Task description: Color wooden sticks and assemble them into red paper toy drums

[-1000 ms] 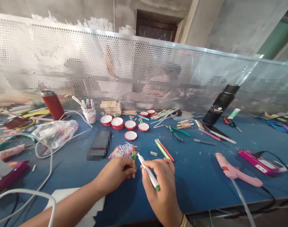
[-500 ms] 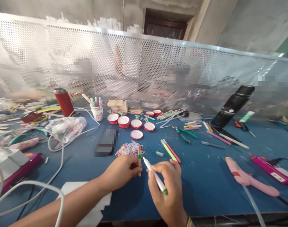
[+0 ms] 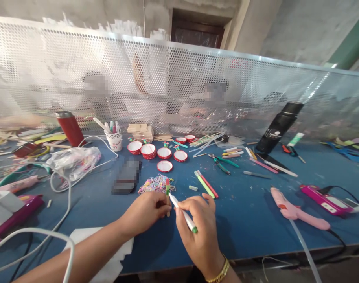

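Observation:
My left hand (image 3: 145, 212) pinches a wooden craft stick (image 3: 168, 192) painted red and green at its top, holding it upright on the blue table (image 3: 244, 220). In my right hand (image 3: 198, 228) a white marker with a green end (image 3: 183, 213) is gripped like a pen. Its tip touches the stick's right edge. A heap of small coloured rubber bands (image 3: 154, 184) lies just behind the stick.
Several red-rimmed caps (image 3: 164, 159) sit behind the bands. Loose markers (image 3: 205, 184), green pliers (image 3: 222, 163), a pink glue gun (image 3: 297, 210), a black bottle (image 3: 278, 127), a paper cup of pens (image 3: 114, 139) and a red can (image 3: 69, 127) lie around. White cables (image 3: 59, 196) trail at left. A perforated screen (image 3: 179, 86) closes the back.
The marker tip has come up against the stick's edge. Both hands stay in place; the view swayed slightly.

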The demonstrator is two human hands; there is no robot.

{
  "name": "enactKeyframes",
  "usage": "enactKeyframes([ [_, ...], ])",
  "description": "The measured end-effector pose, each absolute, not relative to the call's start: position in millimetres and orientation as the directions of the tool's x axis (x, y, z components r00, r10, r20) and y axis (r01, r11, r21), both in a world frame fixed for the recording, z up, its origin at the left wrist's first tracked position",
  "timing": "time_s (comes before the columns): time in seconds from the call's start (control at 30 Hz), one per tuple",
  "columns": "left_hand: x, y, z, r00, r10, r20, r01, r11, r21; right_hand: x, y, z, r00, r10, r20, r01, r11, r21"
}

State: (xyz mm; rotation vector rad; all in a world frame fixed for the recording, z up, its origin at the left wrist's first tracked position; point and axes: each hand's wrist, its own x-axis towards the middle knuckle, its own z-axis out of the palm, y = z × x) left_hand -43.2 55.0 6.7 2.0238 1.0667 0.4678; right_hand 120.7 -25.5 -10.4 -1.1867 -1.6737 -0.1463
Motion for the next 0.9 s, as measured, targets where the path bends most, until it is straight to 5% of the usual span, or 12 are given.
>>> enactKeyframes([
  [0.9, -43.1, 54.3, 8.6, 0.594, 0.805, -0.020, 0.487, -0.339, 0.805, 121.0, -24.7, -11.3, 0.028, 0.621, 0.783, 0.748, 0.507, -0.429],
])
